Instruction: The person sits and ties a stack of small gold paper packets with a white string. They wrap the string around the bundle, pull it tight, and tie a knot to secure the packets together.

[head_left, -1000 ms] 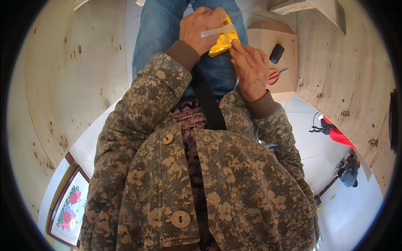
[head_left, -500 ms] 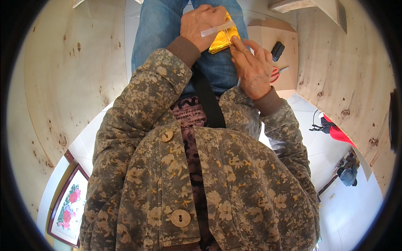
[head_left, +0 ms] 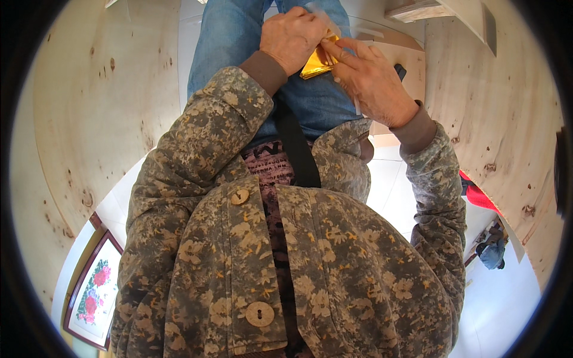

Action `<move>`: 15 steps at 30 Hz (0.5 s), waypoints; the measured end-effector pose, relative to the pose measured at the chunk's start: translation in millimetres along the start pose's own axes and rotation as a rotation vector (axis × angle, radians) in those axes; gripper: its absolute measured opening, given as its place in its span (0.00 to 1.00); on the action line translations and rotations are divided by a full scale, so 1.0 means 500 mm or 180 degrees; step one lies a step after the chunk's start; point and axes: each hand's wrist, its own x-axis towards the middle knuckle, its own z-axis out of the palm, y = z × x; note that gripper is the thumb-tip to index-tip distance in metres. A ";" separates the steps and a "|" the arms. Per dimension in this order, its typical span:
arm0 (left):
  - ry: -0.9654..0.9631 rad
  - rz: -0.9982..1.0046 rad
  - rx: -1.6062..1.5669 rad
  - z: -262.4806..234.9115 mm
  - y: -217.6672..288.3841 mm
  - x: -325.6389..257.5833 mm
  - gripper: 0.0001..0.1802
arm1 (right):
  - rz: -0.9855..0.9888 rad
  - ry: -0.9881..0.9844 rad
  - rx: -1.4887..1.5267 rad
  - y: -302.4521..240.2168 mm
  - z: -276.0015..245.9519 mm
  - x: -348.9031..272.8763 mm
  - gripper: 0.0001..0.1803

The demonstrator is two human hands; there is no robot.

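A folded stack of shiny gold foil sheets (head_left: 316,67) lies over my jeans between my legs. My left hand (head_left: 290,39) grips it from the left, fingers curled over its far part. My right hand (head_left: 375,79) reaches across from the right, with thumb and forefinger pressed together at the foil's upper right edge. A clear, tape-like strip (head_left: 325,19) stands up by the left fingertips, blurred. Whether the right fingers pinch this strip or the foil is hidden. A thin pale strip (head_left: 357,106) hangs beneath the right hand.
A cardboard box (head_left: 413,77) stands to the right, with a black object (head_left: 400,71) on it, partly behind my right hand. Pale wooden panels rise at the left (head_left: 107,101) and right (head_left: 489,107). A red item (head_left: 479,198) lies at the right panel's foot.
My right hand has moved up and turned inward, its fingers now at the foil's upper edge. The clear strip has swung upward from across the foil. The red scissors are now hidden.
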 end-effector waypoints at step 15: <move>-0.0159 -0.0386 -0.0117 -0.005 0.002 0.001 0.09 | 0.0132 -0.0251 -0.0176 -0.006 -0.006 0.007 0.08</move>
